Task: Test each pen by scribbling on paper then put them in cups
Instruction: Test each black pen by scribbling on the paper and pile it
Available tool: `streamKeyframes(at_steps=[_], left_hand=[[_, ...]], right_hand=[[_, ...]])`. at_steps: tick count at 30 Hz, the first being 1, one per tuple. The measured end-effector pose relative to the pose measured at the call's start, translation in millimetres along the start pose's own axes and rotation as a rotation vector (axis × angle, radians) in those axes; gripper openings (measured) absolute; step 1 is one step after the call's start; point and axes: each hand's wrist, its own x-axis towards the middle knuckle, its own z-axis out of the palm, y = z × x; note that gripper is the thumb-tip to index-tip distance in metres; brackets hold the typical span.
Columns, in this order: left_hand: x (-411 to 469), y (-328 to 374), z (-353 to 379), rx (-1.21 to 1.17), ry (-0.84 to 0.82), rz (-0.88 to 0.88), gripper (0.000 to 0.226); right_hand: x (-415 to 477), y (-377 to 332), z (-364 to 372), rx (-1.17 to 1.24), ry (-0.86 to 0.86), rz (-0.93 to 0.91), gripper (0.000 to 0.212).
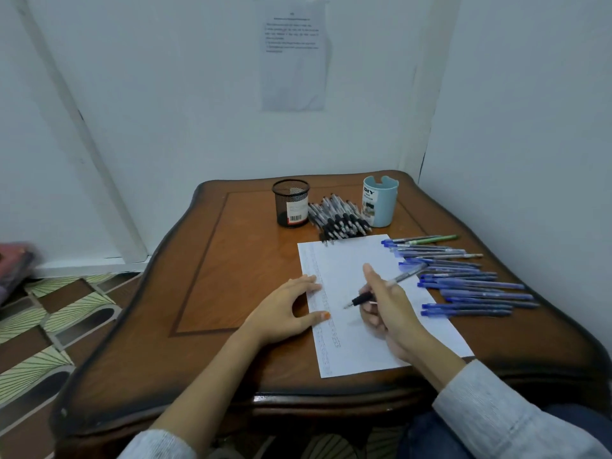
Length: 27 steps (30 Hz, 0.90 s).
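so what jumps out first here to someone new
The right hand holding a black-grip pen over the white sheet, while the left hand pins the sheet's left edge. Then the row of blue pens right of the sheet, and a heap of black pens between the mesh cup and blue cup at the back.

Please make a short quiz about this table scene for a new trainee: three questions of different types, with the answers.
1. True or false: the right hand holds a black-grip pen.
2. Where does the pile of black pens lie? A) between the black mesh cup and the light blue cup; B) on the floor; C) in the person's lap.
3. Fill in: the left hand rests on the ___ edge of the paper.
Key: 1 true; 2 A; 3 left.
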Motion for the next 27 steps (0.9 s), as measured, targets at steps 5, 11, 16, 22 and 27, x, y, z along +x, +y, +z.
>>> streamKeyframes(at_steps=[5,11,16,22,27], left_hand=[[-2.4,0.3,2.0,-0.01,0.087,0.061,0.052],[-3.2,-1.1,1.2,-0.013,0.04,0.053,0.056],[-3.1,-2.1,-2.7,-0.037,-0.014,0.054,0.06],[-3.5,-1.4,-1.9,-0.061,0.015,0.057,0.059],[-3.6,-1.5,-0.5,-0.055,0.011,0.049,0.067]], right_hand=[[-3.3,5.2,4.9,0.02,0.003,-0.048,0.042],[-7.5,19.9,16.8,-0.229,0.092,-0.255,0.044],[-11.8,31.7,20.4,-0.433,0.119,-0.452,0.044],[-3.9,31.5,11.7,-0.527,-0.022,-0.441,0.04],[-7.0,37.4,14.4,-0.522,0.05,-0.508,0.043]])
